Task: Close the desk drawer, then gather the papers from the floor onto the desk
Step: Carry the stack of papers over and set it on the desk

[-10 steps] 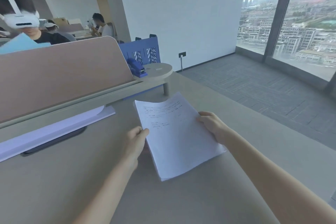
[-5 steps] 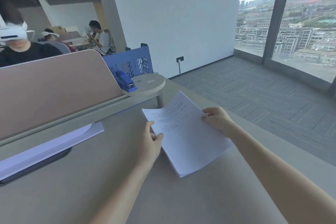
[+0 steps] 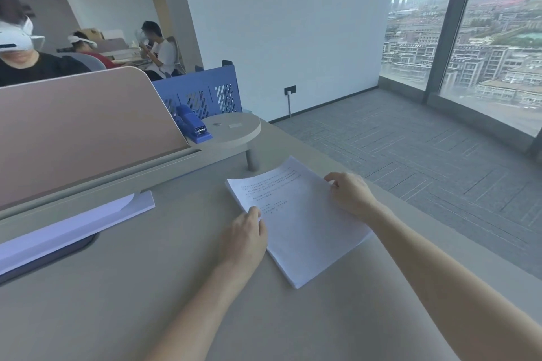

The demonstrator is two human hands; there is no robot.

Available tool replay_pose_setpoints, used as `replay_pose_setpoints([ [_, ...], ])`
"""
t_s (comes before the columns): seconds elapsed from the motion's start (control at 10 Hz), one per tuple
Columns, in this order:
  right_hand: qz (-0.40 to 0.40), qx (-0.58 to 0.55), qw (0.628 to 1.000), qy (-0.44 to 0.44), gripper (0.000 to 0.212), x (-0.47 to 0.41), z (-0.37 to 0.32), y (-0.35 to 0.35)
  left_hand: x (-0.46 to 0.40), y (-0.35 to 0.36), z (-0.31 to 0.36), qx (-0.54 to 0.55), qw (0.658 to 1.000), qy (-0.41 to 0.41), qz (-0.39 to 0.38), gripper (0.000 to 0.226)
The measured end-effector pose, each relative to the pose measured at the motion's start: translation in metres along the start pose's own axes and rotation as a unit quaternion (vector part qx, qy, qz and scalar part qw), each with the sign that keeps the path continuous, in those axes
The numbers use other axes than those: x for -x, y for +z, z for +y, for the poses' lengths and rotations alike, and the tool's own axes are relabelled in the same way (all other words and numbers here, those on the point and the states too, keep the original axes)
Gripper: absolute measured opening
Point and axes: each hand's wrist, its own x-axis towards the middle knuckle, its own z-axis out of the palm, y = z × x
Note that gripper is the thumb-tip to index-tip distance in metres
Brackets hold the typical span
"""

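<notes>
A stack of white printed papers [image 3: 299, 220] lies flat on the beige desk [image 3: 146, 287], turned at an angle. My left hand [image 3: 245, 239] rests against the stack's left edge, fingers on the sheet. My right hand [image 3: 350, 195] presses down on the stack's right edge with bent fingers. No desk drawer is in view, and the grey carpet floor [image 3: 425, 155] to the right shows no papers.
A pink divider panel [image 3: 82, 129] backs the desk. A blue stapler [image 3: 193, 123] sits on a round raised shelf [image 3: 231, 132]. A white monitor base [image 3: 70, 228] lies at the left. People with headsets sit behind. The desk's right edge runs diagonally past the papers.
The stack has gone from held and tilted to lying flat on the desk. Both hands have loosened from gripping its edges to resting on them.
</notes>
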Motion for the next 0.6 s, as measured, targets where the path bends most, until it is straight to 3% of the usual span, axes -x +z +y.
replay_pose_setpoints([
  [0.2,0.013,0.142,0.989,-0.044,0.035,0.004,0.000,0.006,0.001,-0.003,0.002,-0.088,0.996,0.019,-0.016,0.010],
  [0.5,0.041,0.258,0.964,-0.046,0.026,0.010,-0.028,0.008,-0.001,-0.010,-0.001,-0.007,1.000,-0.013,-0.026,0.021],
  [0.6,0.091,0.216,0.972,-0.033,0.021,0.015,-0.043,0.006,0.000,-0.019,-0.003,0.027,0.998,-0.035,-0.044,0.026],
])
